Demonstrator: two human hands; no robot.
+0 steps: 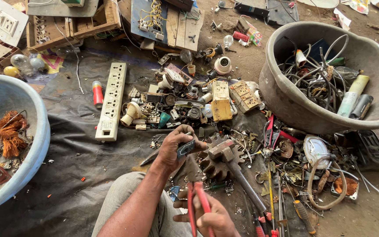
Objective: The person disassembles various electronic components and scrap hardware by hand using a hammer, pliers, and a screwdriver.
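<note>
Two hands at work over a heap of electrical scrap

The left hand (175, 148) pinches a small dark part (185, 148) just left of the hammer (235, 169), which lies on a rusty gear (211, 164). Below the hammer, the right hand (213, 217) grips red-handled pliers (197, 206); a grey tub (286, 101) of wires sits upper right of it.

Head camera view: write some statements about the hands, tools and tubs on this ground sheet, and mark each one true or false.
1. The left hand pinches a small dark flat part. True.
2. The right hand grips red-handled pliers. True.
3. The long white multi-socket power strip lies inside the grey plastic tub. False: it lies on the dark ground sheet, left of the hands.
4. The rusty metal hammer rests with its head on a toothed gear wheel. True.
5. The pale blue tub holds light bulbs. False: it holds orange wire coils and scrap.
</note>
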